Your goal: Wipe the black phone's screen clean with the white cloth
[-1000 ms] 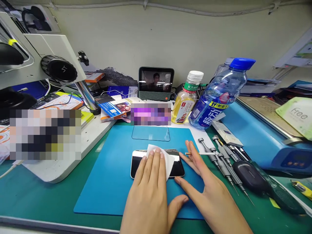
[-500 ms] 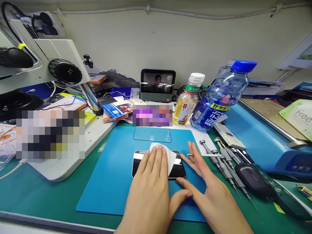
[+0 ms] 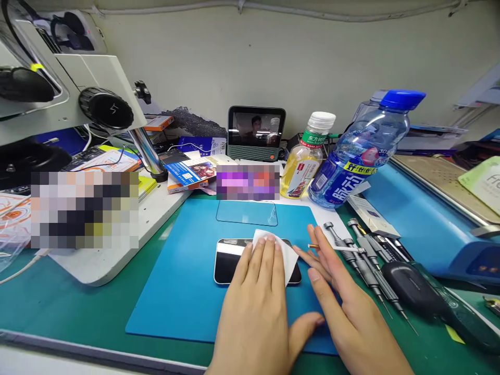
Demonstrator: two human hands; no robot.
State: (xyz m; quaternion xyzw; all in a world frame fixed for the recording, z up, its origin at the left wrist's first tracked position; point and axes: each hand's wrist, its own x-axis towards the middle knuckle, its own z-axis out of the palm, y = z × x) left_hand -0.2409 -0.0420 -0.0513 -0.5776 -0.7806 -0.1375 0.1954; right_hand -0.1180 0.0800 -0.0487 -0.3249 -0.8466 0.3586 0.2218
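A phone [image 3: 228, 264] with a glossy black face lies sideways on the blue mat [image 3: 172, 291]. My left hand [image 3: 255, 297] rests flat over it, fingers stretched out, pressing a white wipe [image 3: 288, 260] onto its right half. Part of the wipe is hidden under the fingers. Just right of the phone is my right hand [image 3: 344, 297], its thumb apart from the fingers. A thin white stick with a brown end, apparently a cigarette [image 3: 349, 250], is pinched between its fingers. Beyond the phone lies a clear glass screen protector [image 3: 246, 213] with a dark border.
At the left stands a microscope stand [image 3: 105, 107] on a white base [image 3: 117, 250]. Bottles, one of yellow drink [image 3: 299, 169] and one blue-capped [image 3: 351, 151], stand at the back right. Several screwdrivers [image 3: 375, 281] and a black case [image 3: 406, 284] lie right, before a blue machine [image 3: 422, 224].
My left hand and the wipe have slid right across the phone. My right thumb has moved up and away from the phone's near edge. The view has shifted slightly.
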